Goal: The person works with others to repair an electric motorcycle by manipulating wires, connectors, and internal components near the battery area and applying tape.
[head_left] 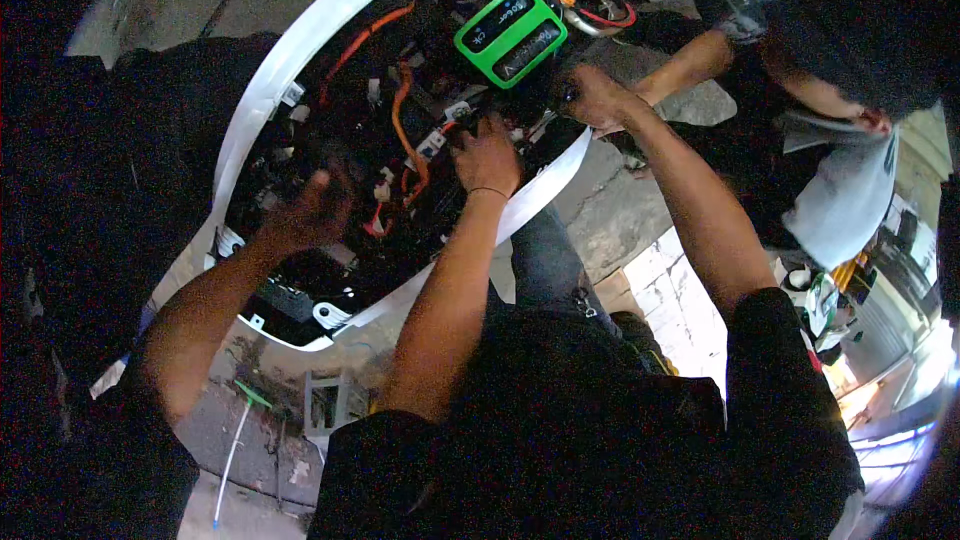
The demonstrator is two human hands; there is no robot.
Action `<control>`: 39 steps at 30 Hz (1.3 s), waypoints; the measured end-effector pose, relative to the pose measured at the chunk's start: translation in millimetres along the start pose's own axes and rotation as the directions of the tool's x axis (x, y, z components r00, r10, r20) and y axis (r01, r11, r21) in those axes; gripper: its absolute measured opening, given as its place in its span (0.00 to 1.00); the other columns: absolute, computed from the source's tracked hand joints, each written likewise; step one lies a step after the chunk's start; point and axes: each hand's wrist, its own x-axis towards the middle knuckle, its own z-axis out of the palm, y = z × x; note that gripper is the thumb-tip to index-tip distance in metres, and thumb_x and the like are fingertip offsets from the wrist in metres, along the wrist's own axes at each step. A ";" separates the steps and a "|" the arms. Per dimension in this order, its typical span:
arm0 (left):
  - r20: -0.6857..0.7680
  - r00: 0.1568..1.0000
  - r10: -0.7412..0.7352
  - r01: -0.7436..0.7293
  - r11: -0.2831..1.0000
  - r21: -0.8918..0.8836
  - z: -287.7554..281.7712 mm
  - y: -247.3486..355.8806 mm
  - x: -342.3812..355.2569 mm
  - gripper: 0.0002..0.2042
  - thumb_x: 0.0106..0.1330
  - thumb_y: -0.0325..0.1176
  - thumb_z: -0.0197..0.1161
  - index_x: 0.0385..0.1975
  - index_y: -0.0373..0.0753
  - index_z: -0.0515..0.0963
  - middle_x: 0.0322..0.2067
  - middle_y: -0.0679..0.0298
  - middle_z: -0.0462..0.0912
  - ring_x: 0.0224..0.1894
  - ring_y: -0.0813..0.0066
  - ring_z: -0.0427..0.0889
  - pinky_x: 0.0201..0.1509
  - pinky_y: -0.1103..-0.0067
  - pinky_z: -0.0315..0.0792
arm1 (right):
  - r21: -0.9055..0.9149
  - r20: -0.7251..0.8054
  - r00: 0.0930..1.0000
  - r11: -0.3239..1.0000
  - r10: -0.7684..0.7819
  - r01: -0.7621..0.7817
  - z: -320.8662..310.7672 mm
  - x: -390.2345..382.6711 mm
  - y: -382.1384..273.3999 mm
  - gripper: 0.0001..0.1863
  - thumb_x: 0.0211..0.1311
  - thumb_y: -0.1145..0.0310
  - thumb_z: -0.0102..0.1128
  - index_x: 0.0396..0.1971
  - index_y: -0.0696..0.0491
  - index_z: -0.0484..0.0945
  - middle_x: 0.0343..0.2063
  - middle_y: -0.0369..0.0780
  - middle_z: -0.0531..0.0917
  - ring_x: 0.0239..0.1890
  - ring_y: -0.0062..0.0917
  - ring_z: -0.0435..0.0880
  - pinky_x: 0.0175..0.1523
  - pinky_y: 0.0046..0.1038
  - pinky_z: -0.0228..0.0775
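Observation:
My left hand [488,162] reaches into a dark bay full of parts, its fingers bent over a black piece beside pale connectors [431,145]. What it grips is too dark to make out. At the bay's right edge my right hand [598,100] is closed on a small dark thing, mostly hidden by the fingers. A green-framed device [511,36] with black panels lies just above and left of my right hand. Orange cables [402,120] run through the bay to the left of my left hand. A white curved shell [248,110] rims the bay.
A co-worker's blurred hand [318,208] is in the bay on the left. Another person's forearm [693,65] comes from the upper right, close to my right hand. Red and white cables [605,20] lie beyond the green device. A green-headed stick [236,445] is on the floor.

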 end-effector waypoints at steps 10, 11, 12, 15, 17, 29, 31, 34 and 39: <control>0.144 0.984 -0.106 0.144 0.947 -0.286 -47.4 -16.3 14.2 0.24 0.49 0.40 0.71 0.46 0.43 0.73 0.42 0.53 0.81 0.45 0.51 0.80 0.47 0.60 0.75 | 0.196 -0.383 0.915 0.957 -0.127 0.215 46.2 -13.5 15.5 0.10 0.53 0.72 0.61 0.36 0.57 0.79 0.31 0.48 0.82 0.37 0.41 0.82 0.45 0.36 0.73; 0.150 0.983 -0.104 0.144 0.949 -0.280 -49.8 -10.7 13.9 0.24 0.49 0.40 0.71 0.46 0.43 0.73 0.42 0.53 0.81 0.45 0.51 0.80 0.47 0.60 0.75 | 0.216 -0.356 0.930 0.960 -0.092 0.178 51.6 -15.6 19.9 0.09 0.53 0.74 0.60 0.35 0.58 0.79 0.31 0.48 0.82 0.36 0.42 0.82 0.45 0.35 0.73; 0.127 0.985 -0.119 0.149 0.952 -0.267 -54.1 -14.2 10.7 0.22 0.51 0.40 0.70 0.46 0.43 0.74 0.42 0.53 0.81 0.45 0.50 0.80 0.47 0.60 0.75 | 0.230 -0.351 0.930 0.953 -0.107 0.196 52.0 -17.2 9.6 0.09 0.53 0.74 0.60 0.35 0.58 0.79 0.31 0.48 0.82 0.36 0.42 0.82 0.45 0.35 0.73; 0.129 0.984 -0.124 0.155 0.948 -0.278 -74.1 -1.4 13.8 0.19 0.53 0.40 0.68 0.44 0.44 0.75 0.43 0.54 0.81 0.45 0.51 0.80 0.46 0.60 0.75 | 0.260 -0.382 0.893 0.900 -0.238 0.351 48.4 -33.9 -6.5 0.09 0.53 0.76 0.59 0.36 0.58 0.79 0.32 0.48 0.81 0.38 0.43 0.81 0.45 0.36 0.73; 0.159 0.980 -0.120 0.162 0.942 -0.293 -72.9 2.2 16.1 0.18 0.54 0.41 0.68 0.43 0.43 0.76 0.43 0.54 0.81 0.45 0.51 0.80 0.46 0.60 0.75 | 0.043 -0.397 0.854 0.923 -0.336 0.383 56.8 -39.7 -7.2 0.12 0.51 0.78 0.57 0.38 0.59 0.77 0.37 0.47 0.81 0.43 0.42 0.80 0.49 0.37 0.72; 0.145 0.984 0.106 -0.115 0.992 0.054 -46.8 -4.5 13.7 0.08 0.60 0.30 0.55 0.38 0.40 0.75 0.35 0.58 0.81 0.36 0.58 0.83 0.39 0.62 0.75 | -0.374 0.046 0.693 0.631 -0.719 0.680 51.5 -25.5 -18.8 0.15 0.52 0.69 0.53 0.41 0.53 0.75 0.46 0.40 0.78 0.52 0.33 0.75 0.56 0.33 0.70; -0.033 0.987 0.155 -0.152 0.985 0.077 -34.4 -14.1 12.7 0.07 0.61 0.31 0.52 0.36 0.39 0.74 0.34 0.58 0.81 0.35 0.60 0.83 0.39 0.63 0.76 | -0.413 0.018 0.584 0.526 -0.811 0.744 37.2 -16.0 2.1 0.18 0.50 0.70 0.55 0.44 0.54 0.74 0.50 0.41 0.76 0.55 0.36 0.74 0.56 0.34 0.71; -0.042 0.982 0.186 -0.179 0.975 0.135 -33.2 -13.2 14.1 0.07 0.63 0.32 0.51 0.34 0.39 0.74 0.33 0.59 0.81 0.35 0.60 0.83 0.39 0.64 0.76 | -0.356 0.006 0.605 0.563 -0.797 0.746 20.0 -13.1 23.2 0.23 0.47 0.70 0.58 0.48 0.54 0.74 0.52 0.43 0.76 0.56 0.40 0.73 0.57 0.36 0.70; 0.124 0.986 0.111 -0.119 0.991 0.063 -44.3 -1.7 16.2 0.07 0.63 0.32 0.51 0.34 0.39 0.74 0.35 0.58 0.81 0.37 0.59 0.83 0.39 0.63 0.76 | -0.327 -0.210 0.648 0.677 -0.732 0.659 25.8 3.6 70.0 0.28 0.44 0.69 0.63 0.51 0.55 0.73 0.50 0.46 0.77 0.55 0.43 0.75 0.57 0.37 0.70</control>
